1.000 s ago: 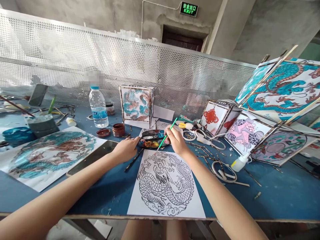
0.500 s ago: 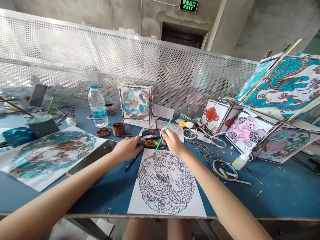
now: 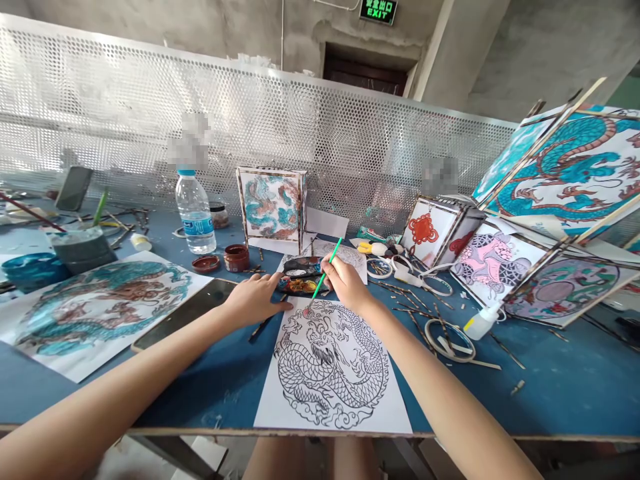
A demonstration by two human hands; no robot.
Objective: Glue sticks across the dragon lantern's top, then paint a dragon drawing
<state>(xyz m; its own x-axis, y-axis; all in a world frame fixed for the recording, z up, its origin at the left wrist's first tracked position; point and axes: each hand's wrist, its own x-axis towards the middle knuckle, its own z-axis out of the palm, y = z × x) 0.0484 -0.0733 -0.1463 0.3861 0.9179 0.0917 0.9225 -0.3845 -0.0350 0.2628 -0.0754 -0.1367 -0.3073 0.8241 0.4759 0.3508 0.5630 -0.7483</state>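
Note:
A white sheet with a black dragon outline [image 3: 333, 363] lies on the blue table [image 3: 560, 387] in front of me. My right hand [image 3: 346, 283] pinches a green paintbrush [image 3: 325, 272], whose tip touches the upper left of the drawing and leaves a reddish spot. My left hand [image 3: 255, 298] rests palm down at the sheet's top left corner, its fingers spread on the table next to a paint palette [image 3: 300, 275].
A painted teal dragon sheet [image 3: 100, 310] and a dark tablet [image 3: 185, 313] lie to the left. A water bottle [image 3: 195, 213], small paint jars [image 3: 237, 258], a square painted lantern [image 3: 273, 203], tape rings [image 3: 443, 333], a glue bottle [image 3: 481, 322] and lantern panels [image 3: 550, 220] fill the back and right.
The brush tip has come down from the palette onto the drawing's upper left. My left hand has slid slightly toward the sheet's corner. The camera shifted a little.

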